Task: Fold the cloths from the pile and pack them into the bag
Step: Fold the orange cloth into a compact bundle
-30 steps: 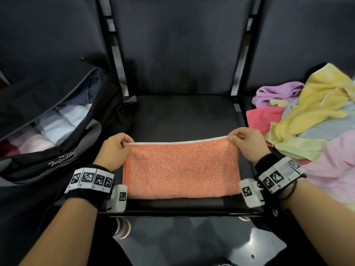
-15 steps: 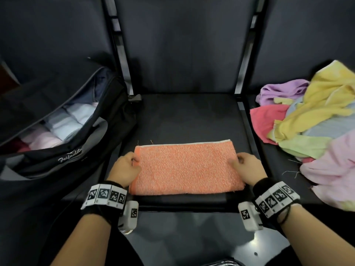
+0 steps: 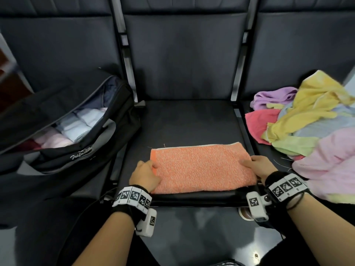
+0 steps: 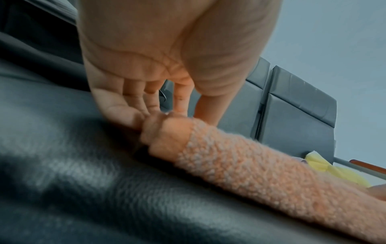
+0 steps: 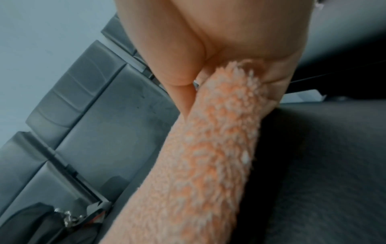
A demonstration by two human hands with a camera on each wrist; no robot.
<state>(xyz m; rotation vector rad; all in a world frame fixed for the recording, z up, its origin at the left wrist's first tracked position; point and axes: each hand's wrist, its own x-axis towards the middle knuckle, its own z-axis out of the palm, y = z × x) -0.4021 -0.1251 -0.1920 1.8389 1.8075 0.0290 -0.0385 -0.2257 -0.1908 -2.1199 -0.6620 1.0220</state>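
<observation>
A person grips an orange cloth at both short ends on the middle seat of a row of dark chairs, the left hand pinching the left end, thumb on top and fingers beneath, while the right hand clasps the right end the same way. The matched hold, one hand per end, suggests the next fold — likely end to end — or a lift toward the bag. The cloth lies flat near the seat's front edge as a wide rectangle already folded over (the left wrist view shows doubled layers at the pinched end), its nubby orange-and-white pile topped by a pale hem along the far edge. An open black bag on the left seat already holds folded pale and pink cloths; the unfolded pile — yellow, purple, red, pink — waits on the right seat, within easy reach.
</observation>
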